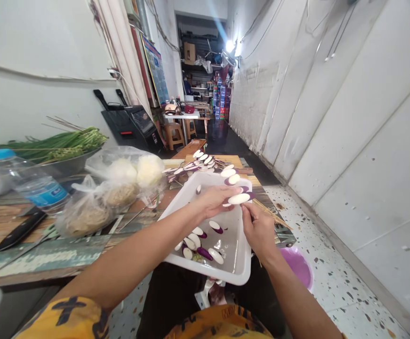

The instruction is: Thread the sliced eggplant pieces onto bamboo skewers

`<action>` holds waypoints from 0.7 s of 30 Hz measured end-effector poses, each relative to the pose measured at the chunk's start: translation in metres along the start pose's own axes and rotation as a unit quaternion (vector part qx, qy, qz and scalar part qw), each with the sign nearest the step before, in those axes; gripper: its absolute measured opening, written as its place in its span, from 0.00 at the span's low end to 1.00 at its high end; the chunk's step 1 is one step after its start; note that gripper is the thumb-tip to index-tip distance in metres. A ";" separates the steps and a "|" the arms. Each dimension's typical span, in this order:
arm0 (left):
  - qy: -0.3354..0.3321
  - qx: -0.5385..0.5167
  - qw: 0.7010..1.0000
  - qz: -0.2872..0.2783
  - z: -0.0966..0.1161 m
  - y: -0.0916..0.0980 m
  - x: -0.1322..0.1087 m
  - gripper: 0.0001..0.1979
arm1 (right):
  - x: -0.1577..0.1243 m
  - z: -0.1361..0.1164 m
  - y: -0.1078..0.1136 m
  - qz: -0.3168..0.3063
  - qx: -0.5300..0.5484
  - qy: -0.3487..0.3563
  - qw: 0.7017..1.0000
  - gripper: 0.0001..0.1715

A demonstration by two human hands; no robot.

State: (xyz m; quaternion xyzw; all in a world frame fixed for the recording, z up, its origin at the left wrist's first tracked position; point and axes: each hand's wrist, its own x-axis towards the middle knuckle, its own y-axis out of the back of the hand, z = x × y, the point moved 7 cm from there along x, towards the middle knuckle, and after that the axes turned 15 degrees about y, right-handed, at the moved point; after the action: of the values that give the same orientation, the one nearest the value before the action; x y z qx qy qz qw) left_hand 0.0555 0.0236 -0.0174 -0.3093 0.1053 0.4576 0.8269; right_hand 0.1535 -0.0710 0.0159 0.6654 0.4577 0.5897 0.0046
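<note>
Over the white plastic basin point(246, 275), my left hand point(219, 201) has its fingers closed around a cut eggplant slice point(239, 198) with white flesh and purple skin. My right hand point(259, 230) pinches just below that slice, apparently on a thin skewer mostly hidden by the fingers. More slices point(232, 180) line up beyond my left fingertips; whether they share that skewer is hard to tell. Loose eggplant pieces point(216, 255) lie in the basin's near part. Behind the basin, skewered eggplant slices point(204, 160) are piled on a wooden board point(231, 161).
Bare bamboo skewers point(270, 214) lie at the table's right edge. Left are bagged food point(88, 214), a water bottle point(40, 186), a black-handled knife point(21, 230) and green vegetables point(63, 146) in a metal bowl. A pink basin point(299, 266) sits low right.
</note>
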 end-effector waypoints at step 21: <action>-0.008 -0.092 0.995 0.048 0.009 0.009 -0.003 0.12 | -0.004 -0.001 0.001 -0.016 0.030 0.002 0.999 0.14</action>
State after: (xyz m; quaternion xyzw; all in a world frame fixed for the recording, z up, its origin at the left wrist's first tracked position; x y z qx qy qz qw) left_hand 0.0458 0.0308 -0.0124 -0.3755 0.0710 0.5070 0.7726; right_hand 0.1537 -0.0742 0.0137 0.6570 0.4857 0.5765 -0.0073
